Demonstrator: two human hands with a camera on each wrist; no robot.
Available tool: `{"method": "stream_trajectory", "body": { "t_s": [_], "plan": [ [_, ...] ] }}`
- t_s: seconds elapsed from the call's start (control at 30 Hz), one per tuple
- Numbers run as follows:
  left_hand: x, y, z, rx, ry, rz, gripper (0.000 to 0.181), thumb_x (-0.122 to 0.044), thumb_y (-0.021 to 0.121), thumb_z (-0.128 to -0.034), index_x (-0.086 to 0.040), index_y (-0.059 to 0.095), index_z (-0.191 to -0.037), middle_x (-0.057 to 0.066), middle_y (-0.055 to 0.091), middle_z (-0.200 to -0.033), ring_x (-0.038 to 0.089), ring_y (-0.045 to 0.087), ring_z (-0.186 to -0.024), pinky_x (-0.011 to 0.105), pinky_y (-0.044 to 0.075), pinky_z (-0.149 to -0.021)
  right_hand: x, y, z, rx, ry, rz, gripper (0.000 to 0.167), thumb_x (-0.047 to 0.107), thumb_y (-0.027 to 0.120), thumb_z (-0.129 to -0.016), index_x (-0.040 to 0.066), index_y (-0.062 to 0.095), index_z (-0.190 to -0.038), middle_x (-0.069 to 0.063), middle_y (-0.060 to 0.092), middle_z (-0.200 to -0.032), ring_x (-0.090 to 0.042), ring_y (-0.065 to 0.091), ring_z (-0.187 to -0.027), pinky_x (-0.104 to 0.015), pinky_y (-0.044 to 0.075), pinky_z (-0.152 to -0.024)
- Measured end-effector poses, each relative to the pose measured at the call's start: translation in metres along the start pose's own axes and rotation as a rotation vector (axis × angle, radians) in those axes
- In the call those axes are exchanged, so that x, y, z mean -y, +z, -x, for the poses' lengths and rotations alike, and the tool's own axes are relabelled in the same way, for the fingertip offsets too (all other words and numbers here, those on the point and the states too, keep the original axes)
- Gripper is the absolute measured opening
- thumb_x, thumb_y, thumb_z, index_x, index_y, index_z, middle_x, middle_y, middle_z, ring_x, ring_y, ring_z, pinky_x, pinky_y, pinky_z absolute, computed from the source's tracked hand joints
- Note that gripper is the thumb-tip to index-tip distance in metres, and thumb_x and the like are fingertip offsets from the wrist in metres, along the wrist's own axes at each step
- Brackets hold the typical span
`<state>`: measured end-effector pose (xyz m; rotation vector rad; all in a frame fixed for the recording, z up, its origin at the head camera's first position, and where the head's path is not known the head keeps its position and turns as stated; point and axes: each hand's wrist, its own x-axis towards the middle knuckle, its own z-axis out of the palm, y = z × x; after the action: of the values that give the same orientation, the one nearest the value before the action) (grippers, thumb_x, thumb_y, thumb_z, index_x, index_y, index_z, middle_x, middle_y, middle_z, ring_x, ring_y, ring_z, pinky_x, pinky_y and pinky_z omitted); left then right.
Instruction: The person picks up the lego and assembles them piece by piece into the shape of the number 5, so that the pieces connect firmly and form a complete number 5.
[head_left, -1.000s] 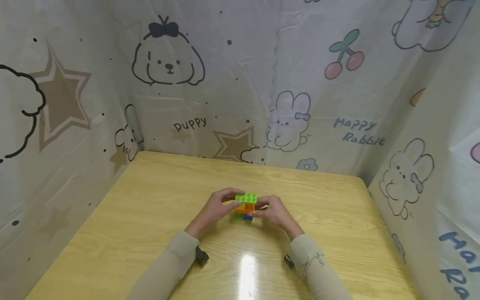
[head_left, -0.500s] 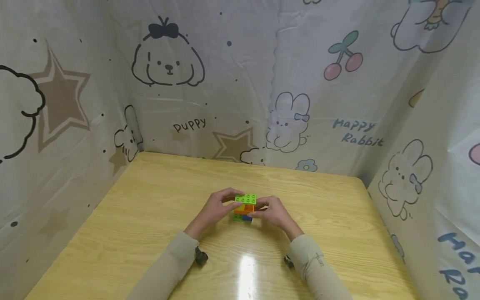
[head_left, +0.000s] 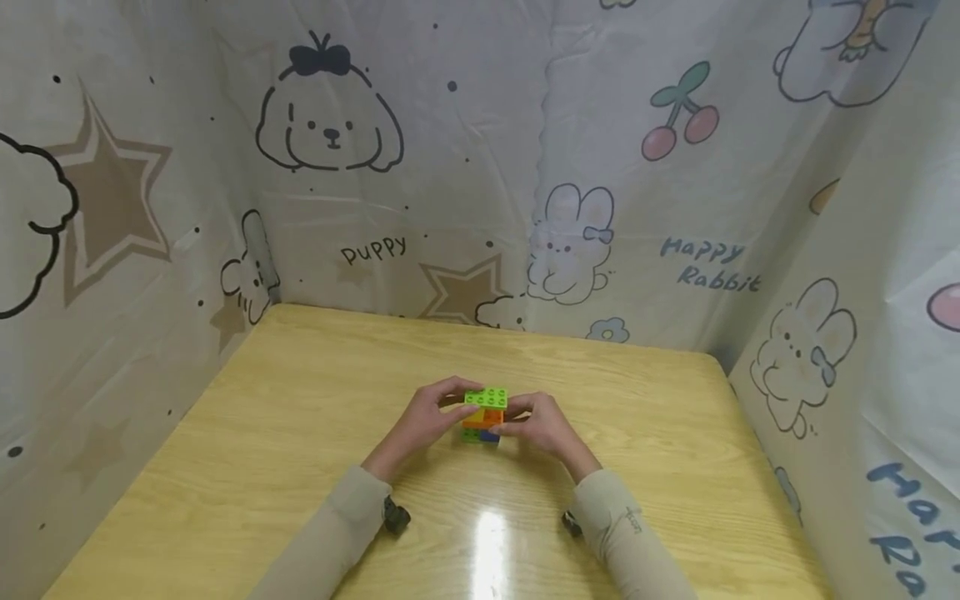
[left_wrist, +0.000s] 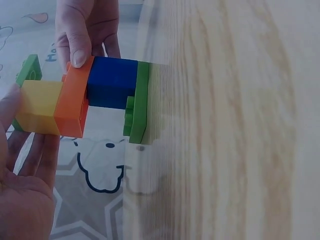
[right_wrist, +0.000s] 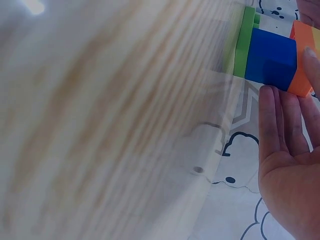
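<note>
A stack of toy building bricks stands on the wooden table (head_left: pixel 300 517). From the bottom up it has a green plate (left_wrist: pixel 142 102), a blue brick (left_wrist: pixel 112 82), an orange brick (left_wrist: pixel 72 107), a yellow brick (left_wrist: pixel 40 105) and a light green top brick (head_left: pixel 486 398). My left hand (head_left: pixel 427 417) holds the stack's upper part, thumb near the yellow and top green bricks and fingers round the far side. From the other side my right hand (head_left: pixel 543 425) grips it, its thumb pressed on the orange brick and fingers beside the blue one.
Cloth walls (head_left: pixel 465 167) with cartoon prints rise at the table's back, left and right. A black wrist device (head_left: pixel 396 517) sits below the left sleeve, another black device (head_left: pixel 572 523) by the right sleeve.
The head view has turned very slightly, so everything sits a little further left. Both hands keep the same hold on the brick stack.
</note>
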<state>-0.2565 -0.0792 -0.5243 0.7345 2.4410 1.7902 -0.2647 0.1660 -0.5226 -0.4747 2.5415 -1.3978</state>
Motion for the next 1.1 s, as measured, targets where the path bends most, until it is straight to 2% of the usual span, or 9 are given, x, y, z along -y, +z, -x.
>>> {"method": "stream_trajectory", "body": {
  "t_s": [0.47,1.1],
  "plan": [
    [0.001,-0.0012,0.0012,0.01,0.027,-0.014,0.031,-0.028,0.071,-0.0996,-0.023,0.07,-0.131,-0.001,0.069,-0.132,0.025,0.063,-0.127,0.045,0.053,-0.107,0.0,0.0005,0.0003,0.006,-0.003,0.002,0.027,0.019,0.086,-0.086,0.012,0.08,-0.112,-0.005,0.079,-0.106,-0.019,0.072,-0.101,-0.037,0.062,-0.09],
    [-0.0003,-0.0009,-0.0001,0.011,0.012,0.009,0.031,-0.023,0.071,-0.0997,-0.023,0.069,-0.13,0.0,0.068,-0.132,0.025,0.062,-0.128,0.049,0.05,-0.111,-0.0001,-0.0009,-0.0007,0.017,-0.012,0.013,0.027,0.019,0.085,-0.087,0.013,0.08,-0.113,-0.004,0.079,-0.109,-0.02,0.072,-0.102,-0.038,0.062,-0.091]
  ]
}}
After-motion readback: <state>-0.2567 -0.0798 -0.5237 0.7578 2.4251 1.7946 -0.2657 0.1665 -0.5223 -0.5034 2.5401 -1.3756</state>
